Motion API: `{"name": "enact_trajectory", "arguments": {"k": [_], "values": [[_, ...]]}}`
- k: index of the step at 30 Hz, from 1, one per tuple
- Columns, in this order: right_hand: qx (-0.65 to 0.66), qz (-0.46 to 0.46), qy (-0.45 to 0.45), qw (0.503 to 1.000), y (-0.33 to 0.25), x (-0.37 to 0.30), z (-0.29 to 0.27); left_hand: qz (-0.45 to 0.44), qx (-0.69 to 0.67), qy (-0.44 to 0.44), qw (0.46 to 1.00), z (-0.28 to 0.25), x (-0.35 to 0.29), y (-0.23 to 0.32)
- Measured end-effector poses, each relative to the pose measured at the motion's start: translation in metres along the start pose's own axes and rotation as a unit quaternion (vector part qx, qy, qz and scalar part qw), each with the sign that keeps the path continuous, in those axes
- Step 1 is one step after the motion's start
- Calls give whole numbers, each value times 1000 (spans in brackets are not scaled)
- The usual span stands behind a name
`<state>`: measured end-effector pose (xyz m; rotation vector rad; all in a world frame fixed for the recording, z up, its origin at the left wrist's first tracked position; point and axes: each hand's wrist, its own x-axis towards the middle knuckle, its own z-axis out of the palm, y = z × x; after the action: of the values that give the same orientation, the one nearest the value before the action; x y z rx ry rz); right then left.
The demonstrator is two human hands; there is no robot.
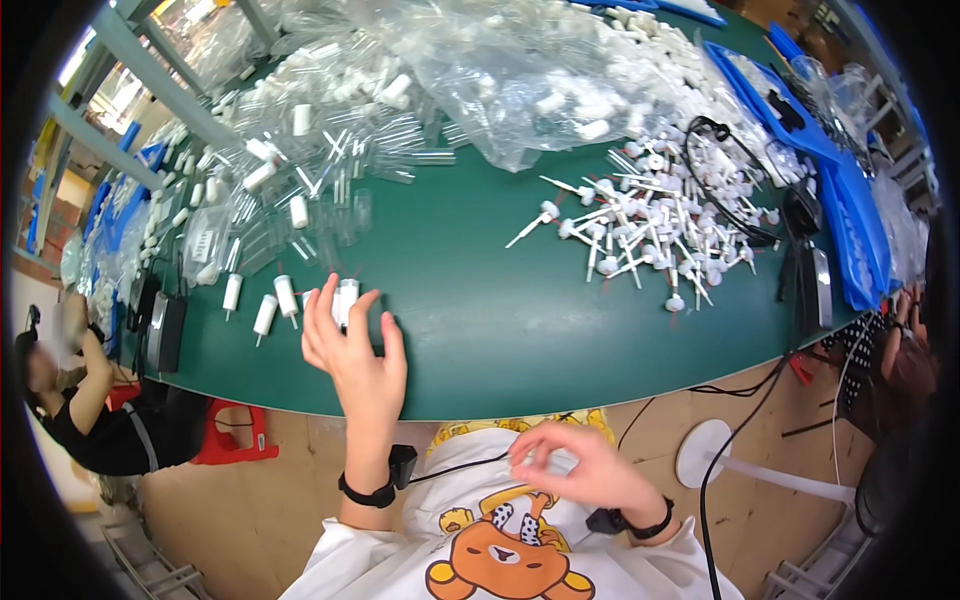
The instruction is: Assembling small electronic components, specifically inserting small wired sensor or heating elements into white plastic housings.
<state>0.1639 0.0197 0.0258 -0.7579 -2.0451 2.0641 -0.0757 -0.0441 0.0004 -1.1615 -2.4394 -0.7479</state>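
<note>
My left hand (357, 352) reaches over the front left of the green table, its fingers spread apart. Just behind and between those fingers stands a white cylinder (348, 298), and whether they touch it is hard to tell. To the left of the hand are more white cylinders with thin stems: one (286, 294) close by, another (265, 314) tilted, a third (232, 292) farther off. My right hand (580, 462) is in front of the table edge, over my lap, with fingers curled. Something pale and translucent shows between its thumb and fingers, too blurred to name.
Clear tubes (340, 165) and white caps lie heaped at the back left, beside a large plastic bag (500, 90). A pile of white stemmed parts (660, 215) sits at the right, with a black cable (700, 165) across it. Blue trays (850, 230) line the right edge.
</note>
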Motion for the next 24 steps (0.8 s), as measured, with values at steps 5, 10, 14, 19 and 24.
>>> {"name": "enact_trajectory", "arguments": {"k": [5, 10, 14, 19, 24], "values": [[-247, -32, 397, 883, -22, 14, -60, 67, -141, -16, 988, -10, -8, 7], [-434, -38, 505, 745, -4, 22, -103, 79, -195, -35, 977, -11, -21, 19], [-422, -13, 481, 768, 4, 17, -111, 76, -203, -30, 976, -8, -23, 18], [-294, -59, 486, 821, -27, -5, -113, 68, -208, -31, 975, -7, -25, 15], [-320, -116, 500, 797, -56, 12, -117, 64, -210, -29, 975, -8, -23, 16]]}}
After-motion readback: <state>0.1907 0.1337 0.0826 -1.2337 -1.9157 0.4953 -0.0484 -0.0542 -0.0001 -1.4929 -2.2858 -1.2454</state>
